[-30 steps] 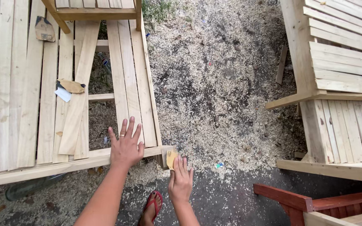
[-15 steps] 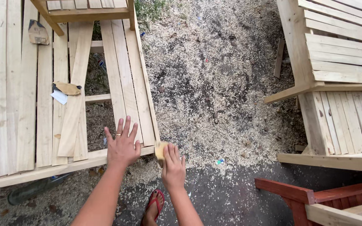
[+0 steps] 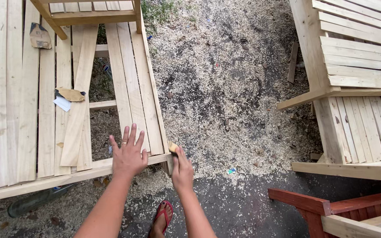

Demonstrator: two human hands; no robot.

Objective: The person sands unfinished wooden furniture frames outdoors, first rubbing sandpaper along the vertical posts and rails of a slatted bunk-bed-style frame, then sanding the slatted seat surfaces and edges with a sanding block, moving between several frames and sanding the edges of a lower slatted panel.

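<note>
sawdust [image 3: 225,101] on ground | red chair [image 3: 331,209] | sandal [image 3: 163,215] | bottle [image 3: 34,202]

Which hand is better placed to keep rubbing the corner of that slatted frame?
Right. The right hand already grips the small sanding pad against the corner of the pale wooden frame. The left hand lies flat, fingers spread, on the slats, bracing the frame and holding no tool.

Outdoor woodworking yard — sawdust [image 3: 225,101] on ground, unfinished slatted chairs [image 3: 358,88].
</note>
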